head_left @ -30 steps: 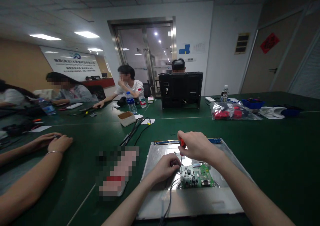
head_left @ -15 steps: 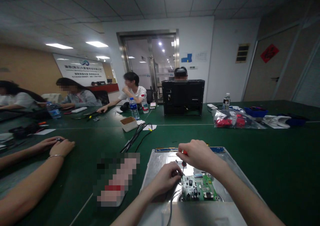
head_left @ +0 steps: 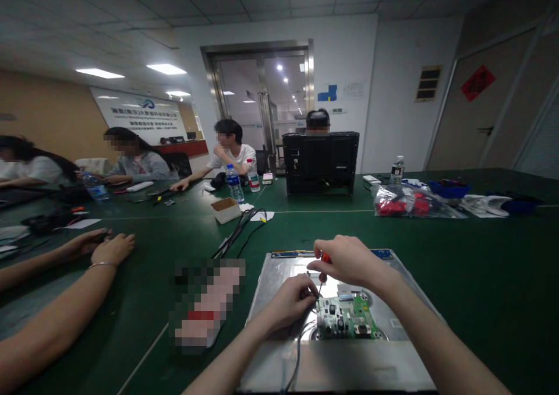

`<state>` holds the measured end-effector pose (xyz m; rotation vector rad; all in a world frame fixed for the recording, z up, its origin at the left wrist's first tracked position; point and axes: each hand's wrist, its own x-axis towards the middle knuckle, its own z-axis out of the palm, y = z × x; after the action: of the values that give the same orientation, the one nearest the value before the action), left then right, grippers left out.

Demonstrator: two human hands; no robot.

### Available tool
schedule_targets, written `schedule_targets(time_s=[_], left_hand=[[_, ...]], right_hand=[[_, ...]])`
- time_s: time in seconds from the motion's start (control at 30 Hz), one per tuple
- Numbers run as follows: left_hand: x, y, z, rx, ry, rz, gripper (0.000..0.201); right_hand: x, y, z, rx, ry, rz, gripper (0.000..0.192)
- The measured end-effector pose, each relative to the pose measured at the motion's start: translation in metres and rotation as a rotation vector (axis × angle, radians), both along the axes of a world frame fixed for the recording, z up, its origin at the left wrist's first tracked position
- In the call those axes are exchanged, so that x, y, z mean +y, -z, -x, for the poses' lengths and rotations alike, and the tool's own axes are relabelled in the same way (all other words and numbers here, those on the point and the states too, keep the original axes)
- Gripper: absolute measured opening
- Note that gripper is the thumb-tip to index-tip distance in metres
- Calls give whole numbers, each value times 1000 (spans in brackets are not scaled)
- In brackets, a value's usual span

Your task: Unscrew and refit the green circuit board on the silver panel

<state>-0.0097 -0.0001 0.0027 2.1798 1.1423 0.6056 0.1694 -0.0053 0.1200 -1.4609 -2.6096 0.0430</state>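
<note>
A metal-backed display panel (head_left: 279, 278) lies flat on the green table in front of me, with a green circuit board (head_left: 349, 316) on its middle. My right hand (head_left: 343, 258) is closed round the red handle of a screwdriver (head_left: 324, 276), whose shaft points down at the board's upper left corner. Beside that tip, my left hand (head_left: 299, 296) has its fingers pinched together near the board's left edge; what they hold, if anything, is hidden. A dark cable (head_left: 299, 348) runs from the board's left side down across the panel.
On the left, a co-worker's hands (head_left: 109, 246) hold a small dark object. A pixelated flat item (head_left: 209, 307), black cables (head_left: 236, 232) and an open box (head_left: 226, 210) lie left of the panel. Farther back are bottles (head_left: 234, 185), a black monitor frame (head_left: 322, 163) and a plastic bag (head_left: 410, 203).
The view has shifted slightly. My right hand's fingers have shifted on the screwdriver handle, with the tip still at the board's corner. My left hand keeps its place.
</note>
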Motion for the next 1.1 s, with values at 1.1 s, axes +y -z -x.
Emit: schedule_targets(time_s=[1.1], left_hand=[[3, 4, 2, -8, 23, -50, 14]], right_hand=[[-1, 1, 1, 9, -44, -41, 21]])
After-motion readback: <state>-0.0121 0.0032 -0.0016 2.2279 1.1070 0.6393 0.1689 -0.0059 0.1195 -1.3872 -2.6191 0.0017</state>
